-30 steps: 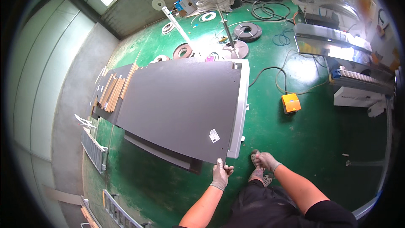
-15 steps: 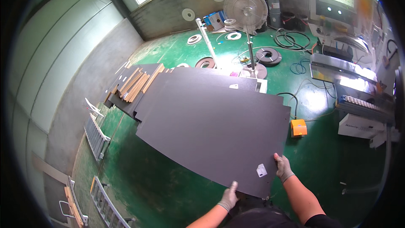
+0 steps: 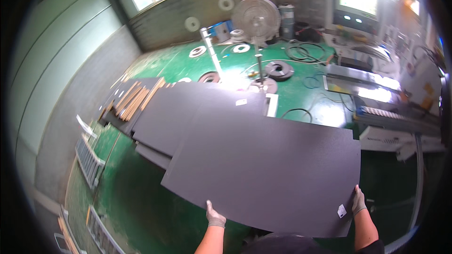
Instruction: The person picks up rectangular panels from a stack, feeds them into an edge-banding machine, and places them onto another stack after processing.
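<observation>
A large dark grey panel (image 3: 268, 164) with a small white label (image 3: 342, 211) near its right corner spans the space before me. My left hand (image 3: 215, 215), in a pale grey glove, grips its near edge, thumb on top and fingers hidden below. On the panel's right edge, my right hand (image 3: 359, 201), gloved too, is closed with its fingers out of sight underneath. The panel's far left part overlaps another dark panel (image 3: 174, 113), which lies on a stack; whether the two touch cannot be told.
Thin wooden strips (image 3: 133, 101) lie on the stack's far end. A standing fan (image 3: 256, 19) and coils of edge strip (image 3: 279, 70) are beyond. Machinery (image 3: 391, 120) with a screen stands at right. Metal roller frames (image 3: 89, 162) stand on the green floor at left.
The held panel has moved right and turned slightly, baring more of the panel beneath. My left hand now holds farther left along the near edge. The orange foot pedal has gone from sight.
</observation>
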A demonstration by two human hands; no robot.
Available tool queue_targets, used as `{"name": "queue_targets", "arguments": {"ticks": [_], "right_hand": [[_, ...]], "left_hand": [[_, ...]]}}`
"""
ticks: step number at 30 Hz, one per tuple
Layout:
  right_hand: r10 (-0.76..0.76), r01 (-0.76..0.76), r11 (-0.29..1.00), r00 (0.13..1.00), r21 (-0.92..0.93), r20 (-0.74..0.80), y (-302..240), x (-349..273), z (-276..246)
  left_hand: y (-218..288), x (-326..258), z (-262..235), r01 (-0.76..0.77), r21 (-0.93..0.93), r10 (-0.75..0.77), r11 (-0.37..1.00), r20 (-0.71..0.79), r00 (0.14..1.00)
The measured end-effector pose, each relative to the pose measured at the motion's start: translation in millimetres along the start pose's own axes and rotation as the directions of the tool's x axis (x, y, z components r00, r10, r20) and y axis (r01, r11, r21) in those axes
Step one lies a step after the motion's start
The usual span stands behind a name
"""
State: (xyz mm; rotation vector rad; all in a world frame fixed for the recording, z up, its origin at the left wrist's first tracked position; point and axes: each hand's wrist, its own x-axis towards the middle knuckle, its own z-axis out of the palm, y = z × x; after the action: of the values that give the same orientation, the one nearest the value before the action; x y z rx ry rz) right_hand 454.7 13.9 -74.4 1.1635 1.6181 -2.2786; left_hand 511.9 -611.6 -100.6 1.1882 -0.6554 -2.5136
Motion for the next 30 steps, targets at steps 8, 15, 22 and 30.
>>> {"name": "queue_targets", "arguments": {"ticks": [8, 15, 22, 30], "right_hand": [[-0.414, 0.361, 0.909, 0.844, -0.209, -0.342, 29.9, -49.2, -51.5], [-0.255, 0.330, 0.944, 0.723, -0.004, -0.642, 24.6, -116.3, -83.4], [-0.189, 0.562, 0.773, 0.647, 0.294, -0.739, 48.4, -160.7, -77.7], [-0.032, 0.674, 0.558, 0.601, 0.485, -0.798, 138.8, -166.8, -72.6]], "left_hand": [[-1.8, 16.2, 23.4, 0.179, 0.140, -0.207, 0.974, 0.224, 0.952], [-33.7, 28.1, 110.3, 0.258, 0.297, -0.359, 0.919, 0.369, 0.857], [-88.1, 37.3, 257.3, 0.341, 0.396, -0.505, 0.853, 0.459, 0.731], [-165.2, 72.1, 375.1, 0.227, 0.622, -0.635, 0.750, 0.579, 0.512]]}}
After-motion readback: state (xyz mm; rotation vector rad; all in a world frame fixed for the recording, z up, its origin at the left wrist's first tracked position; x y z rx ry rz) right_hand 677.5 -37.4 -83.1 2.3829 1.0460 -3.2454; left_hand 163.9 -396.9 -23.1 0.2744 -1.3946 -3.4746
